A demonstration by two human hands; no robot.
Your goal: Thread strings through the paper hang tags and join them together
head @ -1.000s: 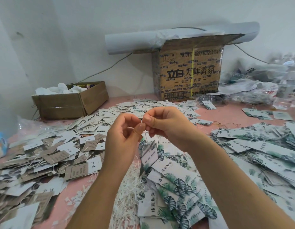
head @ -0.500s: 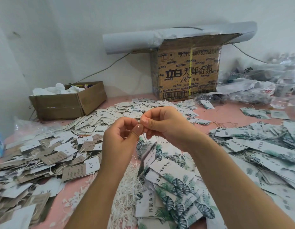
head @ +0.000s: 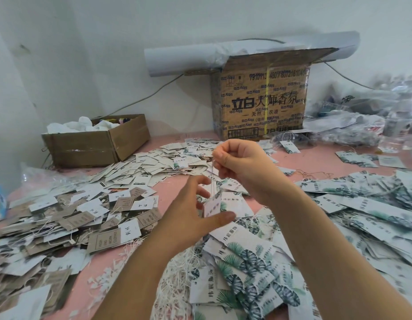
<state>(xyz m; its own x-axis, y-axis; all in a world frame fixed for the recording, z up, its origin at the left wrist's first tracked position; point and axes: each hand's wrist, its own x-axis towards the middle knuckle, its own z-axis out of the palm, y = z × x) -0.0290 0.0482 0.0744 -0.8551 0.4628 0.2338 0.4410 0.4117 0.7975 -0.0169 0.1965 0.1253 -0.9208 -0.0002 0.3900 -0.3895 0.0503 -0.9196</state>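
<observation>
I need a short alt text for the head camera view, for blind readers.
A person's right hand pinches a white string from which a leaf-printed hang tag dangles, while the open left hand spreads close beside it. Heaps of loose tags cover the pink table, with cardboard boxes behind.

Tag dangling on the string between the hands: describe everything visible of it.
The hanging tag is a small white paper card, blurred, with dark printed characters and a green leaf print at one edge. It dangles tilted from a thin white string that runs through its upper end. The right hand pinches the string above it. The left hand is spread open around it, thumb below; contact is unclear. One card or several, I cannot tell.
</observation>
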